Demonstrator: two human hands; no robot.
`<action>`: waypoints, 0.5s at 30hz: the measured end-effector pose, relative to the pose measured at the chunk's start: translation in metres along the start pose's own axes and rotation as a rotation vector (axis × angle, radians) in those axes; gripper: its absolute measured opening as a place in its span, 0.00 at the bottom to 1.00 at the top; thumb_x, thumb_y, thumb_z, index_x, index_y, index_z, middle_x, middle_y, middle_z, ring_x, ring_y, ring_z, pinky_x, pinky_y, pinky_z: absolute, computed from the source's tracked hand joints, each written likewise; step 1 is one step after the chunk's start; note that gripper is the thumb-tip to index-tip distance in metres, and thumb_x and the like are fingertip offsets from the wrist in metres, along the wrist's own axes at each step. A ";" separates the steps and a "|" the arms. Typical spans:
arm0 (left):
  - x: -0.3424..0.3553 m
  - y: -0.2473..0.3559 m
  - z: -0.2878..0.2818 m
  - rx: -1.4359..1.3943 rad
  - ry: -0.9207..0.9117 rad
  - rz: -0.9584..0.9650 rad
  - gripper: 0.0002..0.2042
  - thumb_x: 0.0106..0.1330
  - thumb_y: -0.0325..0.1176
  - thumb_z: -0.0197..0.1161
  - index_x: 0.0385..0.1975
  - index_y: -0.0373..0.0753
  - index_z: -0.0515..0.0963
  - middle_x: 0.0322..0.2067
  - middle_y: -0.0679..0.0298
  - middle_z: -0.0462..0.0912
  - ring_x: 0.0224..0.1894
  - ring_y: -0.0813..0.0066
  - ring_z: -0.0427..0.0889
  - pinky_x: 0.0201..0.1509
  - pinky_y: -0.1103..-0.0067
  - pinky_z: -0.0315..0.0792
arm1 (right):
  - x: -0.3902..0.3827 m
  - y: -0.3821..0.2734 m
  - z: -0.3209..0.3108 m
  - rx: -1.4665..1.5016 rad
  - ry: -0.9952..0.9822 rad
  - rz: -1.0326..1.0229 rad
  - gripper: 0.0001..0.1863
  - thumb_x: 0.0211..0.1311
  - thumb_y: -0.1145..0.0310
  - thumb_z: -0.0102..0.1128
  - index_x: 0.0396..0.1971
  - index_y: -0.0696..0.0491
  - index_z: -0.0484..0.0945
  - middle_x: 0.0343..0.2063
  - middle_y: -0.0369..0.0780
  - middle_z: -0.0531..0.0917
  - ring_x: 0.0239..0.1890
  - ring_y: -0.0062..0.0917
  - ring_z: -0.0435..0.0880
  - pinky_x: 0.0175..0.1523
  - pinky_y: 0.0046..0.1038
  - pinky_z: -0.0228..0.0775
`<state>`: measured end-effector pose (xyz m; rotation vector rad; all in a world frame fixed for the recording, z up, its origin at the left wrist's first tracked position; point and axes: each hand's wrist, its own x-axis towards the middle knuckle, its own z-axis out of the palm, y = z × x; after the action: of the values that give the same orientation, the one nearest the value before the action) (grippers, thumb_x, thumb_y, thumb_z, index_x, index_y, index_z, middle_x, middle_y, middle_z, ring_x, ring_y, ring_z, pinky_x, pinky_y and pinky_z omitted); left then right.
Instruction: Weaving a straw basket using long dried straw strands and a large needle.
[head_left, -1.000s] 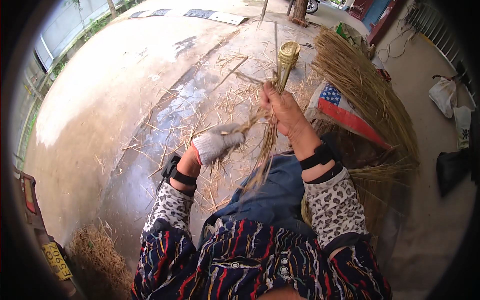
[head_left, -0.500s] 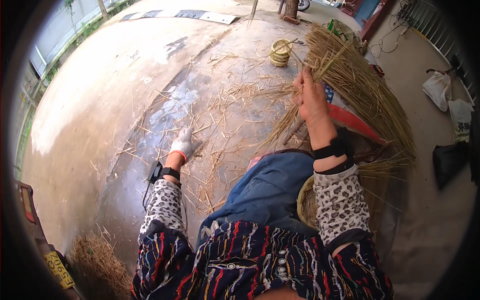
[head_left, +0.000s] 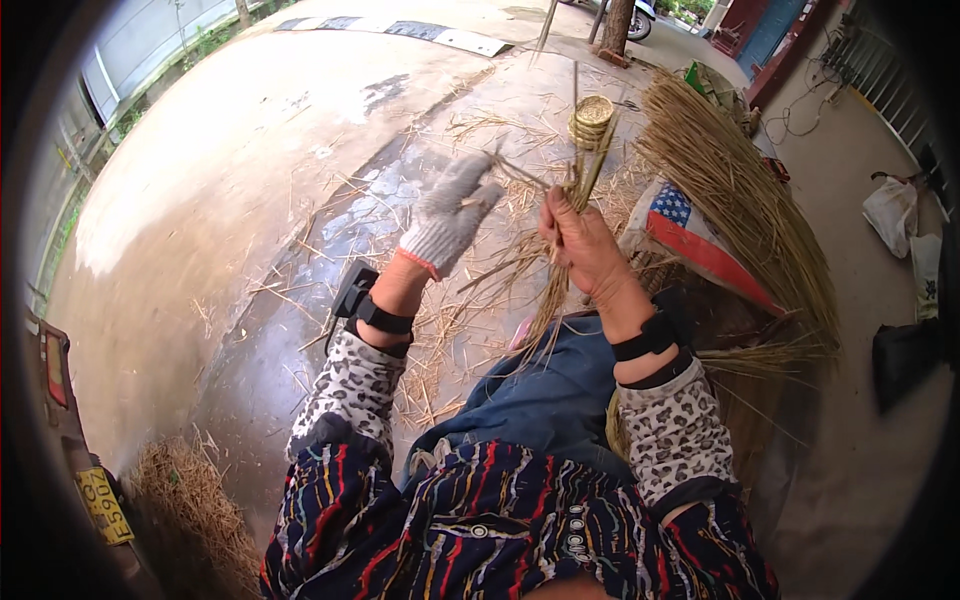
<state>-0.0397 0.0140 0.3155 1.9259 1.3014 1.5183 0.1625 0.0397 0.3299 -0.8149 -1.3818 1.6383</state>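
My right hand (head_left: 585,240) is closed around a bundle of straw stalks (head_left: 592,178); some stems point upward, while looser strands hang down over my lap. Left of it, my left hand (head_left: 450,215), in a pale knitted glove with an orange cuff, is raised with thumb and fingers apart, close to the thin stems sticking leftward from the bundle. A small woven straw basket (head_left: 590,117) stands on the ground behind the bundle.
A large straw pile (head_left: 740,190) lies at right over a flag-patterned sack (head_left: 705,255). Loose straw litters the concrete (head_left: 280,200). Bags (head_left: 890,215) lie far right, straw debris (head_left: 190,490) lower left beside a vehicle. A tree trunk (head_left: 615,30) stands behind.
My gloved hand left the straw, dropped low with fingers apart, and has risen beside the bundle. My right hand swung up and rightward, then back down-left, still gripping the straw.
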 end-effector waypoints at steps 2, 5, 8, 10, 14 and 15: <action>-0.002 -0.006 0.008 -0.163 -0.047 -0.118 0.20 0.73 0.34 0.55 0.62 0.36 0.69 0.53 0.60 0.78 0.52 0.74 0.76 0.56 0.78 0.71 | -0.002 -0.001 0.006 0.056 -0.093 0.005 0.24 0.66 0.41 0.55 0.26 0.49 0.72 0.17 0.28 0.68 0.14 0.09 0.59 0.16 0.14 0.50; 0.000 0.031 0.025 -0.316 -0.151 -0.222 0.18 0.73 0.34 0.55 0.59 0.35 0.71 0.51 0.60 0.79 0.53 0.74 0.76 0.57 0.78 0.70 | -0.002 0.003 0.000 0.051 -0.065 0.021 0.23 0.65 0.43 0.57 0.29 0.50 0.72 0.18 0.29 0.69 0.14 0.09 0.61 0.17 0.14 0.51; 0.000 0.038 0.027 -0.244 -0.181 -0.241 0.16 0.72 0.32 0.56 0.57 0.35 0.74 0.50 0.59 0.80 0.53 0.74 0.77 0.58 0.78 0.70 | 0.003 0.009 -0.009 0.183 -0.199 0.016 0.15 0.66 0.56 0.62 0.39 0.53 0.75 0.25 0.32 0.76 0.21 0.12 0.72 0.23 0.16 0.62; 0.001 0.034 0.030 -0.087 -0.160 -0.099 0.16 0.71 0.32 0.57 0.55 0.35 0.75 0.50 0.57 0.80 0.54 0.71 0.77 0.58 0.77 0.70 | 0.000 0.003 0.010 0.100 -0.089 -0.057 0.14 0.65 0.69 0.62 0.49 0.55 0.75 0.35 0.35 0.82 0.35 0.16 0.79 0.36 0.19 0.72; 0.005 0.043 0.041 -0.098 -0.144 -0.034 0.16 0.67 0.39 0.59 0.50 0.36 0.77 0.51 0.50 0.79 0.54 0.56 0.78 0.58 0.70 0.71 | 0.003 0.009 0.005 0.028 -0.005 -0.073 0.17 0.63 0.76 0.60 0.52 0.56 0.75 0.44 0.37 0.82 0.47 0.19 0.79 0.50 0.23 0.72; 0.005 0.041 0.042 0.031 -0.134 0.050 0.16 0.67 0.38 0.59 0.50 0.36 0.76 0.52 0.49 0.77 0.55 0.55 0.78 0.58 0.69 0.71 | 0.000 0.007 0.009 -0.040 0.085 -0.089 0.15 0.64 0.74 0.60 0.51 0.56 0.75 0.41 0.37 0.83 0.43 0.18 0.79 0.45 0.22 0.72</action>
<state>0.0158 0.0071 0.3339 2.0557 1.2348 1.3735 0.1536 0.0359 0.3250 -0.8249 -1.3750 1.4953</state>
